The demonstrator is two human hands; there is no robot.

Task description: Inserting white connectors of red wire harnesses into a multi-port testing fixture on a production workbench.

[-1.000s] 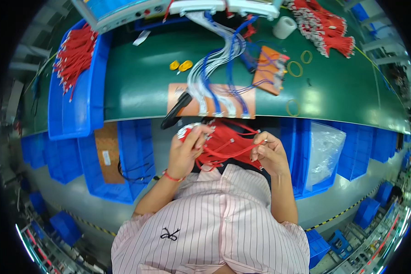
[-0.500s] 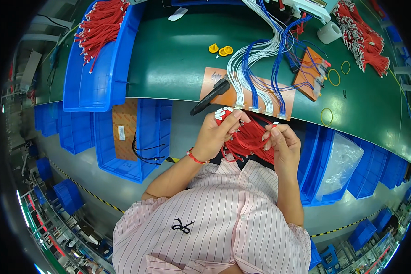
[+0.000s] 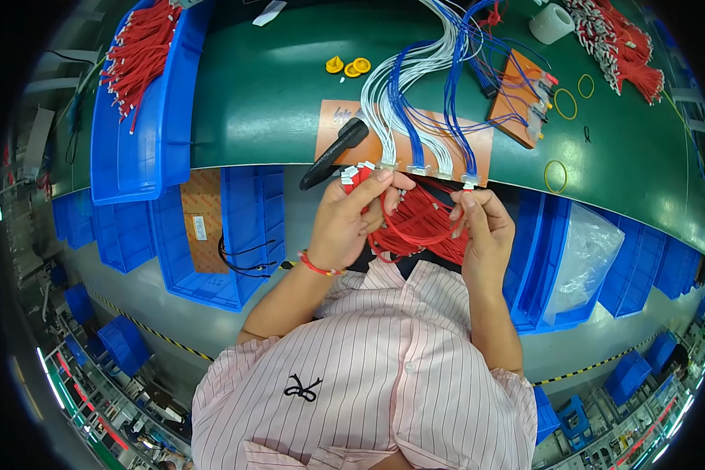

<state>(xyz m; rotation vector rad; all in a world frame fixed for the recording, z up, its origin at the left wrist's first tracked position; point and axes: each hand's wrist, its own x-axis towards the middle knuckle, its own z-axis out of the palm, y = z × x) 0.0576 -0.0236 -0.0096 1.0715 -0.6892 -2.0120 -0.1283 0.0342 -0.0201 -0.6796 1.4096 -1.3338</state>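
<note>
Red cables (image 3: pixel 424 227) with small white plugs hang in front of the table edge. My left hand (image 3: pixel 351 218) is closed round a bunch of them, its white plugs (image 3: pixel 356 174) sticking out above the fingers. Its thumb and forefinger come close to the left socket on the table edge. Pinched in my right hand (image 3: pixel 487 231) is a red cable end, its white plug (image 3: pixel 468 186) up against the rightmost clear socket (image 3: pixel 470 178). White wires (image 3: pixel 381 94) and blue wires (image 3: pixel 452 102) run from the row of sockets across an orange board (image 3: pixel 333 125).
A black pen-shaped tool (image 3: pixel 333 154) lies over the board's left side. Left stands a blue bin (image 3: pixel 137 160) with red cables. An orange block (image 3: pixel 515 110), yellow rubber bands (image 3: pixel 556 176), yellow caps (image 3: pixel 358 66) and a white roll (image 3: pixel 551 24) lie on the green table (image 3: pixel 266 86).
My right hand has brought the white plug up to the rightmost socket; a small gap showed between them before. My left hand still holds its bunch. The whole view has shifted slightly.
</note>
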